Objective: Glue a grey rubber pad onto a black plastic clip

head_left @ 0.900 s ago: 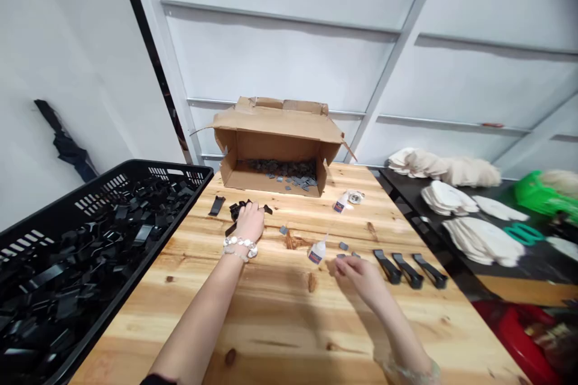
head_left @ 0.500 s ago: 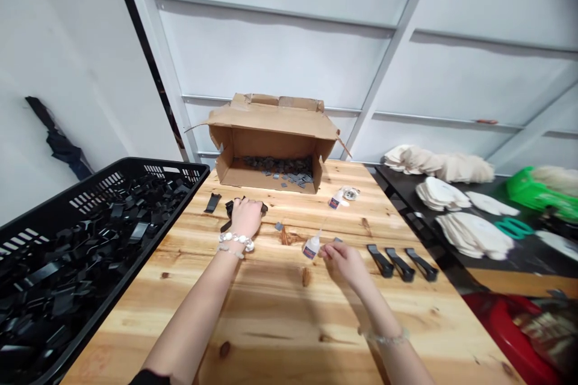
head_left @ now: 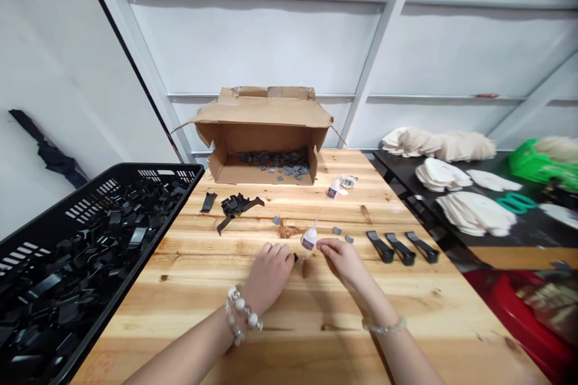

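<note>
My left hand (head_left: 270,277) is closed around a black bent plastic piece (head_left: 295,257); only its dark end shows past the thumb. My right hand (head_left: 342,257) has its fingers pinched beside a small white glue bottle (head_left: 309,238) with a thin nozzle and a dark label. What those fingers hold, if anything, is hidden. Just beyond them lie two small grey squares (head_left: 337,231). Three black bent pieces (head_left: 397,248) are lined up to the right of my right hand. A loose pile of similar black pieces (head_left: 235,206) sits farther off to the left.
A black crate (head_left: 180,177) full of black pieces stands at the left. At the back, an open cardboard box (head_left: 264,176) holds grey squares. Another glue bottle (head_left: 333,189) stands near a round clear object (head_left: 347,182). White fabric stacks (head_left: 476,213) lie on the side table.
My left hand has drawn back from the black pile toward the middle, bringing a black piece. The pile is uncovered. My right hand stays beside the glue bottle; the view shifts slightly.
</note>
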`<state>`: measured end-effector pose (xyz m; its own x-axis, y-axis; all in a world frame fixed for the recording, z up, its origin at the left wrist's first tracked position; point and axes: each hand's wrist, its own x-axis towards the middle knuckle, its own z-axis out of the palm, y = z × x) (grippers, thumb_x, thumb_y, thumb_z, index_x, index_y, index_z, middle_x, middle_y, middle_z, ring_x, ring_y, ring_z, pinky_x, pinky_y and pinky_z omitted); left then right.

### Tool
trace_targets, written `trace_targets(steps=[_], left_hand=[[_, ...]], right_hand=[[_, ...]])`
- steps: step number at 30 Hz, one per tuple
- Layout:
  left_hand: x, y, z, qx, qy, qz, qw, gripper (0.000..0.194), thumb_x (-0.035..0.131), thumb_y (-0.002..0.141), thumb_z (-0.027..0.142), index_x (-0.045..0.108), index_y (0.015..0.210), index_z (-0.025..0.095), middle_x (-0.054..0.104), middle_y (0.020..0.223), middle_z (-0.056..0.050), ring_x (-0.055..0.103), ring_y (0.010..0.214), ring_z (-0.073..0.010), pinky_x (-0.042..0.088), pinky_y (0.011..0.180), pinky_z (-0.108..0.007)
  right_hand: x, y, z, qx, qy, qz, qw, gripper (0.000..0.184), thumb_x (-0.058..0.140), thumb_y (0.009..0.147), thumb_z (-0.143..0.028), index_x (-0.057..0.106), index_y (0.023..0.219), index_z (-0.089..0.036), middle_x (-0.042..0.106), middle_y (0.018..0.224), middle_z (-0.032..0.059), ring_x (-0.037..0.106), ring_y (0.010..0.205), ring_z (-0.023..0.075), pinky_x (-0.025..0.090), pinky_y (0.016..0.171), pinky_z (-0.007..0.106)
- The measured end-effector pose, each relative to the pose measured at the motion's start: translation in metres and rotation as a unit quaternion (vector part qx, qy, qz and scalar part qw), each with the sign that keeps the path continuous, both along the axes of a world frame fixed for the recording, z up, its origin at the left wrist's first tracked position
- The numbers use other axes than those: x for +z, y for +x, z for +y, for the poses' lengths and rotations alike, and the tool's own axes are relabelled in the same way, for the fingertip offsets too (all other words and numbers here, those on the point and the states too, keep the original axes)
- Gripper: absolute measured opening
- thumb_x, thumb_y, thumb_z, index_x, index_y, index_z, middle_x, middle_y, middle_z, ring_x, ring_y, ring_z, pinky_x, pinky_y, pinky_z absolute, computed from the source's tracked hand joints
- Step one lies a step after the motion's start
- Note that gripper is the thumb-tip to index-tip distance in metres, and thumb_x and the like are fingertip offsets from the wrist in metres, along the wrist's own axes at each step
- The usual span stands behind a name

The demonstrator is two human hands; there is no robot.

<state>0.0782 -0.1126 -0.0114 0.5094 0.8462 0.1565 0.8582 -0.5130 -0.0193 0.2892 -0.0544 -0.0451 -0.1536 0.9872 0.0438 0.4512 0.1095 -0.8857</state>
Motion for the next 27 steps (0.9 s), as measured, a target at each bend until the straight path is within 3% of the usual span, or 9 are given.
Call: trace_targets(steps=[3,5,7,11,16,21,27], left_hand=[[-0.007,0.000,-0.006,0.001,-0.007,-0.012,1.000,0.017,0.045,0.092,0.012,0.061,0.094,0.015,0.061,0.093,-0.007,0.056,0.091,-0.0239,0.045,0.079,-0.039],[-0.008,-0.001,-0.009,0.002,-0.014,-0.025,1.000,0.017,0.045,0.092,0.012,0.061,0.097,0.015,0.060,0.097,-0.007,0.056,0.093,-0.0240,0.046,0.080,-0.039],[-0.007,-0.003,-0.012,0.000,-0.023,-0.042,0.999,0.018,0.044,0.092,0.013,0.061,0.098,0.015,0.060,0.100,-0.007,0.056,0.095,-0.0235,0.047,0.083,-0.038],[0.002,-0.011,-0.012,-0.005,-0.044,-0.086,0.995,0.016,0.048,0.092,0.019,0.059,0.103,0.020,0.061,0.105,-0.005,0.055,0.100,-0.0214,0.047,0.088,-0.037],[0.006,-0.027,-0.005,0.042,-0.103,-0.177,0.978,0.035,0.063,0.083,0.033,0.055,0.116,0.021,0.059,0.120,-0.008,0.052,0.111,-0.0291,0.042,0.096,-0.047],[-0.004,-0.028,0.000,0.061,-0.140,-0.220,0.964,0.017,0.058,0.084,0.027,0.059,0.099,0.019,0.063,0.104,-0.006,0.057,0.100,-0.0261,0.045,0.091,-0.044],[-0.005,-0.033,0.002,0.079,-0.168,-0.254,0.949,0.029,0.059,0.083,0.029,0.055,0.111,0.019,0.059,0.117,-0.008,0.053,0.112,-0.0263,0.043,0.098,-0.042]], right_hand=[[-0.006,-0.009,0.000,-0.010,0.026,-0.015,1.000,0.045,0.069,0.068,-0.037,0.067,0.108,-0.016,0.069,0.094,0.0091,0.059,0.076,0.0209,0.045,0.070,0.032],[-0.006,-0.016,-0.001,-0.017,0.046,-0.028,0.998,0.041,0.072,0.066,-0.036,0.069,0.102,-0.017,0.067,0.096,0.0094,0.057,0.083,0.0234,0.044,0.076,0.034],[-0.004,-0.023,-0.003,-0.019,0.058,-0.033,0.998,0.027,0.070,0.069,-0.037,0.071,0.087,-0.018,0.067,0.089,0.0088,0.055,0.086,0.0249,0.042,0.078,0.035],[0.002,-0.025,-0.008,-0.024,0.047,-0.011,0.999,0.026,0.063,0.078,-0.043,0.068,0.080,-0.017,0.064,0.074,0.0058,0.054,0.074,0.0210,0.041,0.070,0.031],[0.005,-0.019,-0.010,-0.039,0.013,0.065,0.997,0.039,0.062,0.078,-0.053,0.064,0.091,-0.017,0.067,0.078,0.0059,0.057,0.071,0.0187,0.044,0.065,0.028],[0.010,-0.016,-0.006,-0.069,-0.008,0.175,0.982,0.041,0.062,0.078,-0.054,0.063,0.102,-0.020,0.067,0.098,0.0065,0.059,0.083,0.0178,0.047,0.072,0.028],[0.022,-0.009,-0.003,-0.095,-0.070,0.297,0.948,0.043,0.066,0.073,-0.057,0.059,0.091,-0.020,0.065,0.078,0.0049,0.060,0.065,0.0156,0.049,0.059,0.030]])
